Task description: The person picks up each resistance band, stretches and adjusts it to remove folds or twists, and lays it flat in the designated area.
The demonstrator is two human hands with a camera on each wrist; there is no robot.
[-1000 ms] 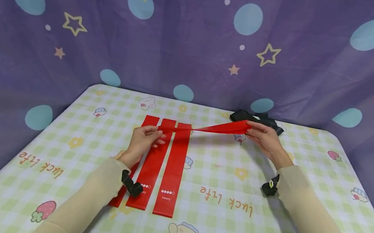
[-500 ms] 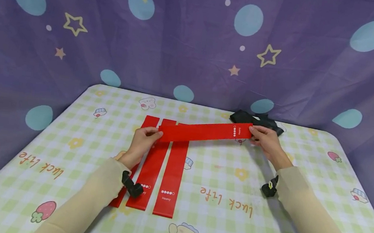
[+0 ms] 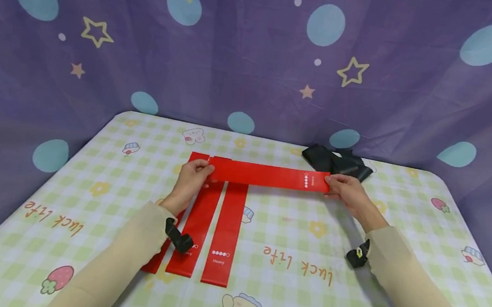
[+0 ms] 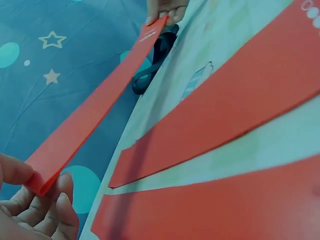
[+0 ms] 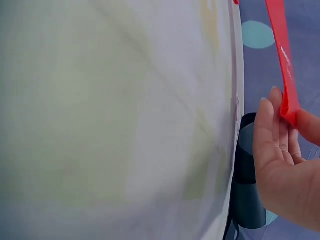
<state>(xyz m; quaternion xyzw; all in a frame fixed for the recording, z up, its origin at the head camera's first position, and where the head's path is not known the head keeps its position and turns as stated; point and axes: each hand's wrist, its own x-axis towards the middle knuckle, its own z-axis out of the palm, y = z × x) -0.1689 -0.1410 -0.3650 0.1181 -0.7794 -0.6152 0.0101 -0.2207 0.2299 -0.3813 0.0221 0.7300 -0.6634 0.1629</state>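
Observation:
A red resistance band (image 3: pixel 266 175), a flat loop marked with white dots and small print near its right end, is stretched level above the table between both hands. My left hand (image 3: pixel 191 180) pinches its left end between thumb and fingers. At the other end, my right hand (image 3: pixel 350 196) pinches the band beside the print. In the left wrist view the folded end of the band (image 4: pixel 47 172) shows between thumb and fingertips. Under and in front of it lie more red bands: one marked Heavy (image 3: pixel 224 232), a middle one (image 3: pixel 199 219), and a third partly hidden by the left arm.
A heap of black bands (image 3: pixel 338 161) lies at the back right of the table, just behind the right hand. The table wears a green checked cloth (image 3: pixel 284 299) with cartoon prints. A purple curtain (image 3: pixel 257 53) hangs right behind the table's far edge.
The held band was twisted edge-on at first, then turned its printed face toward me. Since then its left end has risen slightly and its right end has dropped, leaving it nearly level.

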